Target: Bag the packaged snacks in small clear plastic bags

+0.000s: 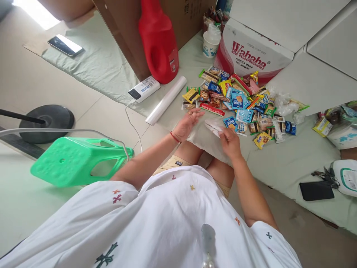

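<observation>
My left hand (pixel 190 123), with a red string at the wrist, is held over the near edge of the cloth-covered table, its fingers apart and nothing in them. To its right, my right hand (pixel 230 140) pinches a whitish, thin item (pixel 213 125) that looks like a folded tissue or wrapper. Just beyond both hands lies a long red packet (pixel 212 109). A wide heap of small wrapped snacks (pixel 237 98) in blue, yellow, brown and red spreads behind it. A yellow cookie packet (pixel 262 140) lies at the heap's near right side.
A Wahaha carton (pixel 245 56) and a paper cup (pixel 209 44) stand behind the heap. Further left are a red jug (pixel 160 44), a white roll (pixel 166 100) and a power bank (pixel 144 89). A green stool (pixel 69 160) is at left; a black phone (pixel 316 191) at right.
</observation>
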`<state>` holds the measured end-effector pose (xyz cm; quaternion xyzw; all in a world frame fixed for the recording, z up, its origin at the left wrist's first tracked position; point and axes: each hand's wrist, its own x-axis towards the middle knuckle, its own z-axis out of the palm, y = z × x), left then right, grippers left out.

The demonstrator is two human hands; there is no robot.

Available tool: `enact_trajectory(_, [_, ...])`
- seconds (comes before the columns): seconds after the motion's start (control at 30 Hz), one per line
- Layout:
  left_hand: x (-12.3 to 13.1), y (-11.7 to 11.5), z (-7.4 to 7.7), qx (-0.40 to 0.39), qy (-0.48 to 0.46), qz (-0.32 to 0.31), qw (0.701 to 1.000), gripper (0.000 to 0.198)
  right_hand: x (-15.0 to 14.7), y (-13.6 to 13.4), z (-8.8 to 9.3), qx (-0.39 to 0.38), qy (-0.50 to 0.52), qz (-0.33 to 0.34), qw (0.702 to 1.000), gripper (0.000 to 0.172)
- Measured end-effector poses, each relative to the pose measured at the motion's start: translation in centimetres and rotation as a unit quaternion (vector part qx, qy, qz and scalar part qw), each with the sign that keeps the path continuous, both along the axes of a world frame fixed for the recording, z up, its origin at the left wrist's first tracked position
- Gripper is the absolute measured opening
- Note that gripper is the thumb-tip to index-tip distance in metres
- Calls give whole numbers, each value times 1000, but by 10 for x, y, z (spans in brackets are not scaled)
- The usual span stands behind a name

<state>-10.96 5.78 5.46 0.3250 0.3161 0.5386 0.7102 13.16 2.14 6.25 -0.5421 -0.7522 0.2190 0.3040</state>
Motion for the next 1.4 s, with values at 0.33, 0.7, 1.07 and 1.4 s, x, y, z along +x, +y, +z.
enact_trajectory(0.33, [51, -33, 7, -85, -76, -177, 978, 60, -46, -41, -11, -291, 476, -94, 825, 48])
enact_trajectory(0.7, [77, -38, 6, -193, -46, -69, 978, 63, -35, -62, -10, -273, 488, -115, 821, 41])
enact_trajectory(1.07, [63, -31, 32, -126, -173, -120, 969, 51, -48, -67, -7, -297, 538, -155, 774, 50])
enact_trajectory(1.4, [69, -29, 31, -167, -192, -61, 965, 40, -33, -84, 1, -382, 568, -132, 717, 47])
